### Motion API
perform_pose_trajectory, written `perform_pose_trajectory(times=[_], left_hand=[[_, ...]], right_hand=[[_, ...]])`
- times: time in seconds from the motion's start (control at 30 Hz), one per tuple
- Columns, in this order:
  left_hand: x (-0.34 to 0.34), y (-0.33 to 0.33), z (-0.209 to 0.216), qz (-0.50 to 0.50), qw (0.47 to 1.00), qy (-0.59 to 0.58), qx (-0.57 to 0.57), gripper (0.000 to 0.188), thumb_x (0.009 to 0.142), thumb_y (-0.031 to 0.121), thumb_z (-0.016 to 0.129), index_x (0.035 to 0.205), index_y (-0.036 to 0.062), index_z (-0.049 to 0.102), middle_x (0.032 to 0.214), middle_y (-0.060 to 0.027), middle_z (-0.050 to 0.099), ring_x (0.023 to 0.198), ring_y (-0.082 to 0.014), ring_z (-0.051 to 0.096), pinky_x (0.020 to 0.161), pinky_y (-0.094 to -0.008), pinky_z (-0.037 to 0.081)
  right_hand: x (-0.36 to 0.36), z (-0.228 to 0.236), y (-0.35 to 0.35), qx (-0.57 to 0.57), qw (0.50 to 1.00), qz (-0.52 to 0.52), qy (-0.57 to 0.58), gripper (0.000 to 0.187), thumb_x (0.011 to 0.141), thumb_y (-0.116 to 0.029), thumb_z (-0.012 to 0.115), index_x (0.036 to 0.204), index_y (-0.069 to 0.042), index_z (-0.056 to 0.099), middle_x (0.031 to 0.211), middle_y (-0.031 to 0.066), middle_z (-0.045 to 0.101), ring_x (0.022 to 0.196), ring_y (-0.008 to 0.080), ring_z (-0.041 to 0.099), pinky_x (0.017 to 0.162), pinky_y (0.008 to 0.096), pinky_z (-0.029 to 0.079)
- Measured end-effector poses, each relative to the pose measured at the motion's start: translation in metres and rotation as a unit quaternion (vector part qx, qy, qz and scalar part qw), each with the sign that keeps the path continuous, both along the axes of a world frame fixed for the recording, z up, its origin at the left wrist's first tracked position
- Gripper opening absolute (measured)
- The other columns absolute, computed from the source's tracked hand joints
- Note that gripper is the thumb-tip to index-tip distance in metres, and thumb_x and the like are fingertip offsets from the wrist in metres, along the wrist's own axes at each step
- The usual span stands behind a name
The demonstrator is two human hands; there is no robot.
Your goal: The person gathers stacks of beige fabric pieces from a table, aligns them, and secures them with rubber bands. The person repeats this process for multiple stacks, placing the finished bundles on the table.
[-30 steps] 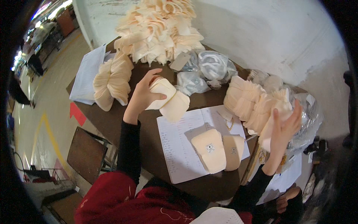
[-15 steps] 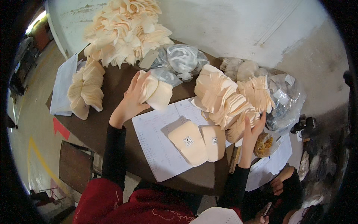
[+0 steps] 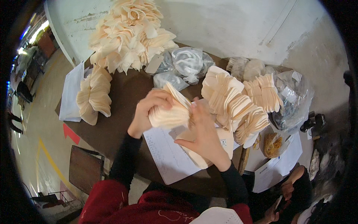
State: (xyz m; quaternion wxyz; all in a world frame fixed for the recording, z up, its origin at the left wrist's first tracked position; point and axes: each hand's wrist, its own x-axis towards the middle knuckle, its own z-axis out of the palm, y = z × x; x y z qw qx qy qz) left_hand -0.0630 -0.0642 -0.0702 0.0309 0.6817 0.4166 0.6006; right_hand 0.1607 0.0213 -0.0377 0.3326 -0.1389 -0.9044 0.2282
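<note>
My left hand (image 3: 147,112) grips a stack of cream fabric pads (image 3: 170,116), held up above an open notebook (image 3: 164,153). The pads' edges are slightly blurred. Beside the right end of the stack, my right hand (image 3: 205,136) has its fingers stretched out and its thumb apart; its fingertips are smeared and seem to touch the pads. Under the right hand, cream pads (image 3: 197,156) lie on the notebook, partly covered by it. Another pad with a small printed label (image 3: 228,137) shows just right of the wrist.
A tall heap of cream pieces (image 3: 130,41) stands at the back, with tied bundles left (image 3: 94,95) and right (image 3: 233,99). Clear bags (image 3: 182,63) lie behind. A bag of rubber bands (image 3: 273,143) sits at right, near another person's hands (image 3: 287,188) holding a phone.
My left hand has brought its pads down and right, over the notebook. My right hand has left the right-hand bundles and come to the stack's right side.
</note>
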Motion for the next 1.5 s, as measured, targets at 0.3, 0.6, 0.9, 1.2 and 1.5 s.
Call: perform_pose_trajectory(times=[0.3,0.6,0.9,1.2,1.5], left_hand=[[0.098,-0.004,-0.046,-0.088,0.863,-0.431,-0.246,0.083,0.080,0.016,0.078,0.146,0.0071,0.028,0.138,-0.0079,0.045,0.128,-0.0197,0.044,0.109,-0.0359,0.034],[0.086,0.001,-0.014,-0.024,0.870,-0.453,-0.194,0.065,0.078,0.007,0.079,0.133,0.0003,0.044,0.126,-0.0088,0.058,0.115,-0.0165,0.056,0.099,-0.0317,0.045],[0.082,0.004,-0.010,-0.061,0.824,-0.529,-0.194,0.055,0.076,0.000,0.073,0.126,-0.0026,0.052,0.120,-0.0110,0.063,0.107,-0.0178,0.062,0.096,-0.0315,0.047],[0.075,-0.006,0.006,-0.090,0.706,-0.681,-0.171,0.052,0.090,0.032,0.056,0.130,-0.0009,0.049,0.119,-0.0158,0.062,0.108,-0.0292,0.063,0.096,-0.0421,0.050],[0.041,0.014,-0.048,-0.373,0.461,-0.790,-0.158,0.053,0.094,0.045,0.055,0.136,0.0122,0.052,0.129,-0.0095,0.061,0.118,-0.0285,0.058,0.105,-0.0519,0.043]], right_hand=[[0.006,-0.019,-0.001,-0.005,0.982,-0.162,0.099,0.075,0.070,-0.003,0.074,0.138,0.003,0.044,0.129,0.0237,0.049,0.115,0.0342,0.052,0.099,0.0407,0.042],[0.013,-0.020,-0.003,0.148,0.985,0.023,0.085,0.037,0.071,-0.004,0.072,0.107,0.000,0.066,0.112,0.0127,0.060,0.093,0.0280,0.060,0.079,0.0392,0.049],[0.017,-0.004,-0.004,0.040,0.990,0.132,-0.007,0.012,0.078,-0.006,0.069,0.087,-0.004,0.061,0.087,0.0100,0.062,0.080,0.0286,0.060,0.073,0.0393,0.047],[0.012,-0.012,-0.016,-0.010,0.996,0.093,0.014,0.013,0.083,-0.007,0.069,0.094,-0.005,0.061,0.072,0.0106,0.063,0.063,0.0256,0.062,0.058,0.0362,0.047],[0.009,-0.039,-0.013,0.137,0.985,0.058,-0.085,0.020,0.078,-0.008,0.065,0.098,-0.003,0.064,0.069,0.0089,0.060,0.062,0.0249,0.061,0.061,0.0370,0.049]])
